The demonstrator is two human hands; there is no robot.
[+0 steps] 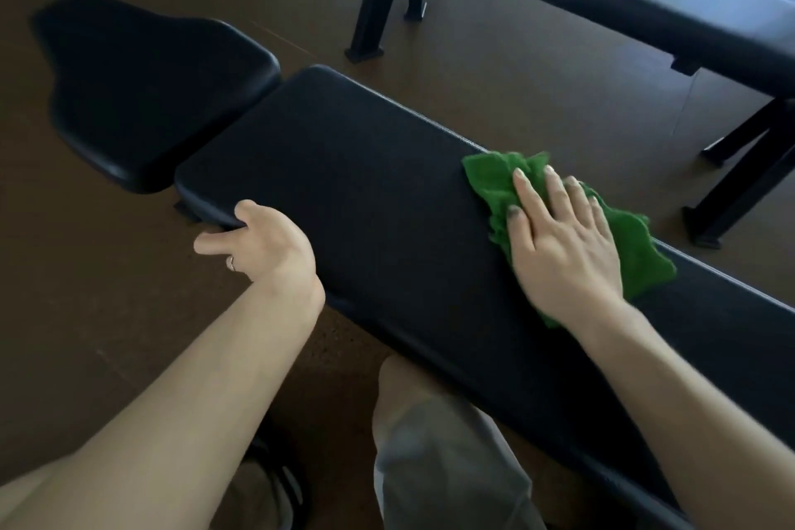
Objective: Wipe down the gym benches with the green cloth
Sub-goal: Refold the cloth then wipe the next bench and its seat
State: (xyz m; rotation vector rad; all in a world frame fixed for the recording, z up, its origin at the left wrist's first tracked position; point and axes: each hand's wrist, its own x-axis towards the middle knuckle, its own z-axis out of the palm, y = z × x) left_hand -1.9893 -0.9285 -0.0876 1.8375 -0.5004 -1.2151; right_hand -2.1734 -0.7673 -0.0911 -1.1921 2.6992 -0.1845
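Nearest us, our left hand [262,241] gripped the near edge of the worktop [365,185], thumb on top and fingers curled under, steadying it. At about three o'clock, our right hand [555,237] lay spread flat, fingers straight, pressing the green cloth [494,176] onto the pad near its far edge. To wipe well, we judged we should keep the palm flat and sweep in overlapping passes toward the seat pad [150,86] at ten o'clock, covering edges too. Beyond, at one o'clock, a second bench [645,9] stood waiting.
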